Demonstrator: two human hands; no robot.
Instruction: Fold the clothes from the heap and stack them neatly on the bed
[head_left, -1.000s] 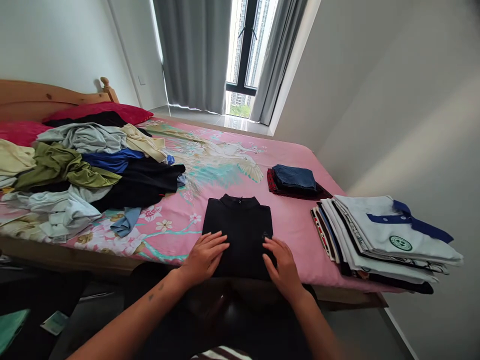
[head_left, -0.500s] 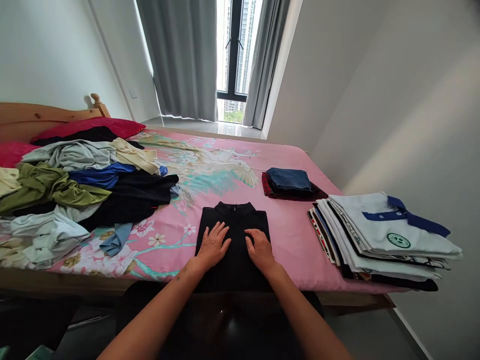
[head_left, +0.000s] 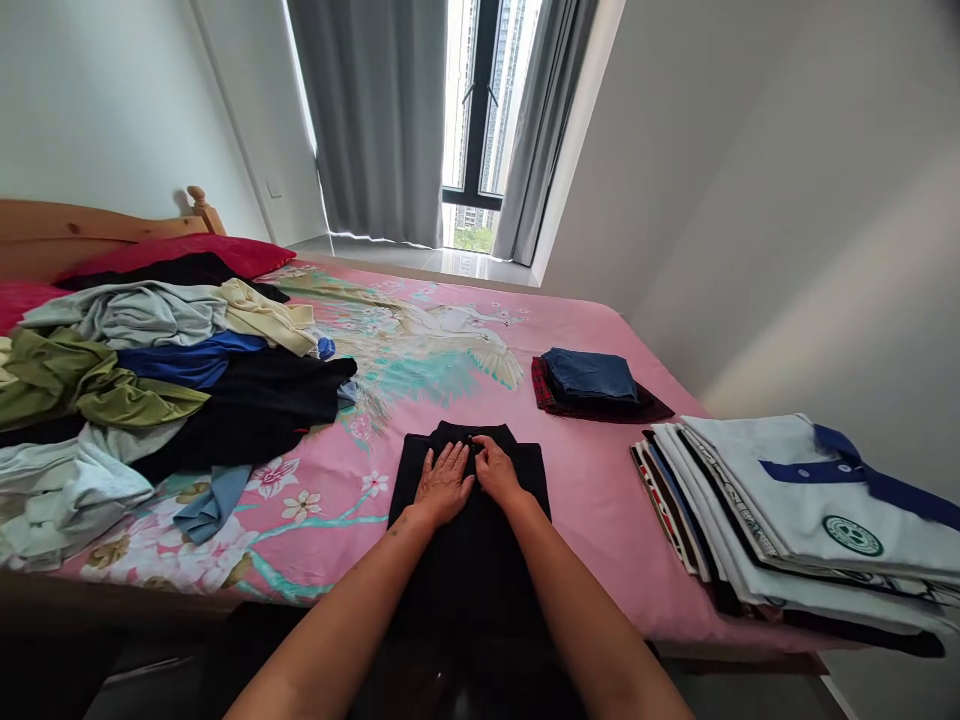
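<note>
Both hands have slid forward along the black shirt [head_left: 469,500] since a second ago — from its near edge up to the collar, where they now sit side by side.

From the head camera, the left hand [head_left: 444,482] lies flat on the fabric, its fingers [head_left: 450,462] spread slightly and pressed down. The right hand [head_left: 496,470] touches it at the collar; its fingers curl toward the neckline, but I cannot tell whether they pinch the cloth or only press it.

By my reading, the step in hand is smoothing the folded garment up to its top edge. A next move would call for a firm hold on the collar end, with the layers kept aligned so the fold stays square.

That shirt is plain black, folded into a narrow rectangle with the collar at the far end. It lies on the pink floral bed [head_left: 600,480], near its front edge, between the heap of loose clothes [head_left: 150,390] on the left and the stack of folded shirts [head_left: 795,520] on the right. A folded blue garment [head_left: 591,375] sits farther back.
</note>
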